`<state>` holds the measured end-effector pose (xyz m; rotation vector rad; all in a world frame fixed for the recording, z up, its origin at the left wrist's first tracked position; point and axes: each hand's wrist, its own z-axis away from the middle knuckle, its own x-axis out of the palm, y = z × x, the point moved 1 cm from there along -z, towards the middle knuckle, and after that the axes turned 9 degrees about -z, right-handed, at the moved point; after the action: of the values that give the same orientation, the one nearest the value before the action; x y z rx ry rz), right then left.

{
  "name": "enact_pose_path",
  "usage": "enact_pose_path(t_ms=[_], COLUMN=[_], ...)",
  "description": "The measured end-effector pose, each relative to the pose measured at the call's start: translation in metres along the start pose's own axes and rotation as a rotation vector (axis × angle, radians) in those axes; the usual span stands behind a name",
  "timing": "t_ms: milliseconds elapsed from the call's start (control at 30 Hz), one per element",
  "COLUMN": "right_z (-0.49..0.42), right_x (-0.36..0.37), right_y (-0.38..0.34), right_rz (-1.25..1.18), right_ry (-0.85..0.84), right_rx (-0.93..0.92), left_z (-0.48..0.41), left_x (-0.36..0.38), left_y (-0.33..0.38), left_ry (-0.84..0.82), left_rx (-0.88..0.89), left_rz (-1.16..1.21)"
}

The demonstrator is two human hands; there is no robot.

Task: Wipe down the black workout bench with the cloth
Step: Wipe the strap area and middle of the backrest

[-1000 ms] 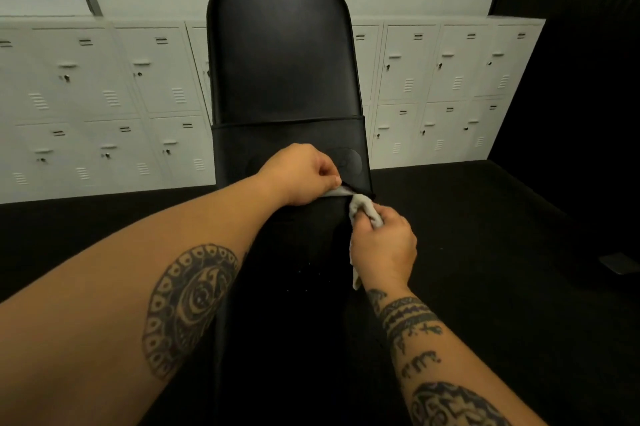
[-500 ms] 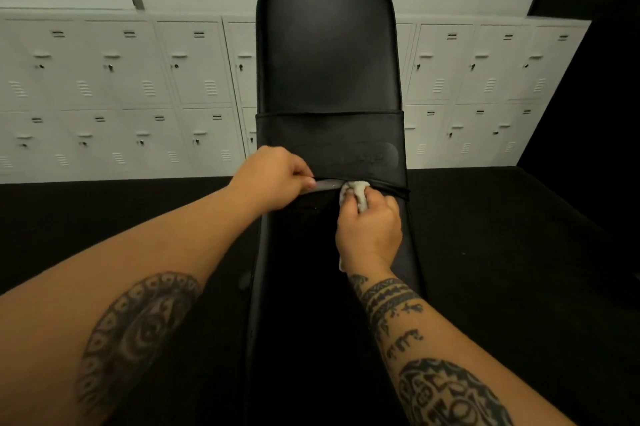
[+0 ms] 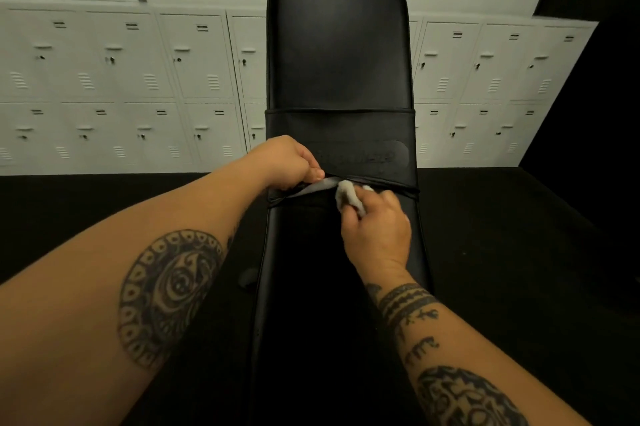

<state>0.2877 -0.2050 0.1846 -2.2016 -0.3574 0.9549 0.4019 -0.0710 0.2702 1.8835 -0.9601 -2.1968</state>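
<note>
- Head view: the black workout bench runs down the middle of the scene, from the near edge away to a rounded far end that stands in front of the lockers.
- Bench edges: the left and right long edges are both visible past the hands. The near part of the pad is dark, and its surface detail cannot be made out.
- A black band wraps across the full width of the bench at mid-length. Its far edge lies flat. Its near edge is raised on the left side, exposing a grey underside.
- Open room: dark floor lies bare on the left and right of the bench. The lockers stand well apart from the hands, along the far wall. A small dark knob projects from under the left edge of the bench, near the left forearm.
- Left hand: fingers curled tight, thumb and fingers pinching the near edge of the band and holding it up off the pad.
- Right hand: fingers clenched round the cloth, knuckles up, just to the right of the left hand.
- Cloth: pale and bunched, protruding from the far side of the right fist. Its tip sits on the pad at the raised band edge, touching or just beside the grey underside; which of the two cannot be told.
- Both forearms cross the near part of the scene, the left over the floor and the right over the bench's right edge.
</note>
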Motion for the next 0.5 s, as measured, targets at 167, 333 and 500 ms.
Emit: enact_pose_path(t_ms=[167, 333, 500], right_z=[0.016, 0.014, 0.002], right_x=[0.031, 0.018, -0.002], right_y=[-0.040, -0.016, -0.004], right_rz=[-0.049, 0.208, 0.068], right_ry=[-0.048, -0.137, -0.045], right_rx=[0.003, -0.331, -0.014], left_z=[0.002, 0.009, 0.015], left_x=[0.003, 0.003, 0.007], left_y=[-0.001, -0.001, -0.005], left_ry=[0.047, 0.055, 0.092], left_rx=[0.014, 0.027, 0.080], left_rz=[-0.013, -0.071, -0.111])
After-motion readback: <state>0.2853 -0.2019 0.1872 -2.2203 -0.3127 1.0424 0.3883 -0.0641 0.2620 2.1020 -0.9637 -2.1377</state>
